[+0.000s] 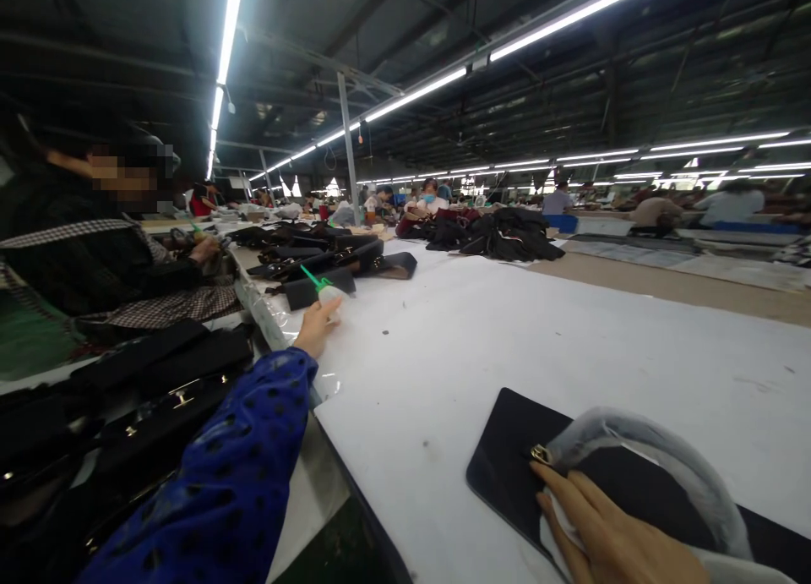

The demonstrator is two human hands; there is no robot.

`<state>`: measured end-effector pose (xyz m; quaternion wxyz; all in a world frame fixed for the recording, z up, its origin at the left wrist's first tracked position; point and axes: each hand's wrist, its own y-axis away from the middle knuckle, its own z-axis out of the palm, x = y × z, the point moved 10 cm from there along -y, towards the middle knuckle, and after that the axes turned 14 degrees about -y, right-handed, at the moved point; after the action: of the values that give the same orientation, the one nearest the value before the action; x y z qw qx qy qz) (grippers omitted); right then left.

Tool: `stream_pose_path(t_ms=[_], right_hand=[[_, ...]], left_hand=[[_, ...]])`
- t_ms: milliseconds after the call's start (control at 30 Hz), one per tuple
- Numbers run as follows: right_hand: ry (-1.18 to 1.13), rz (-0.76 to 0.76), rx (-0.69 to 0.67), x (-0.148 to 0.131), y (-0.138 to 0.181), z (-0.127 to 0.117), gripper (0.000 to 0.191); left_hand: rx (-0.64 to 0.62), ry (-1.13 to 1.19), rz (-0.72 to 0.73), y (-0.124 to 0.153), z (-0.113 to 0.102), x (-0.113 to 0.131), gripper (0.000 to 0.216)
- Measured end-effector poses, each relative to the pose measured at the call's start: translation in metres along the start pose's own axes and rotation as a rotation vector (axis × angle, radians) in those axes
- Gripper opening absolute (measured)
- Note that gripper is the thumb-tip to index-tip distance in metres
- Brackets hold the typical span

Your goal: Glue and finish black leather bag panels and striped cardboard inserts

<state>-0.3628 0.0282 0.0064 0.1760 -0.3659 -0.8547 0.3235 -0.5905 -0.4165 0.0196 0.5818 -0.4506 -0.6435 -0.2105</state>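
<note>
My left hand (315, 324), on a blue dotted sleeve, stretches far out across the white table (507, 339) and grips a small white squeeze bottle (330, 295) with a green nozzle. My right hand (608, 533) lies flat at the near right on a black handbag (507, 466), fingers spread over a white cloth by a gold ring fitting (541, 454). The bag's handle (659, 453), wrapped in clear film, arches just beyond my fingers.
Black bags and flaps (329, 254) are piled behind the bottle, and more black bags (145, 390) lie at the near left. A seated person in a dark checked top (95, 263) works at the left. More dark bags (500, 229) and other workers are further back.
</note>
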Motion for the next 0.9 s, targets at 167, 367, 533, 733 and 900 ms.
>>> stream_pose_path(t_ms=[167,367,533,733,900], right_hand=[[-0.017,0.076,-0.018,-0.001,-0.004,-0.001,0.036],[-0.190,0.447,-0.375,0.017,-0.002,0.017,0.033],[-0.305,0.629,-0.418,0.027,0.000,0.013,0.028],[-0.406,0.691,-0.328,0.037,-0.004,0.007,0.017],[-0.439,0.557,-0.354,0.018,-0.010,0.005,0.026]], left_hand=[[-0.179,-0.082,0.210,0.072,0.037,0.045,0.032],[-0.283,-0.452,0.677,0.204,0.071,0.095,0.057],[-0.280,-0.625,1.047,0.272,0.087,0.111,0.051],[-0.207,-0.722,1.233,0.283,0.089,0.115,0.055],[-0.170,-0.758,1.251,0.284,0.088,0.118,0.058]])
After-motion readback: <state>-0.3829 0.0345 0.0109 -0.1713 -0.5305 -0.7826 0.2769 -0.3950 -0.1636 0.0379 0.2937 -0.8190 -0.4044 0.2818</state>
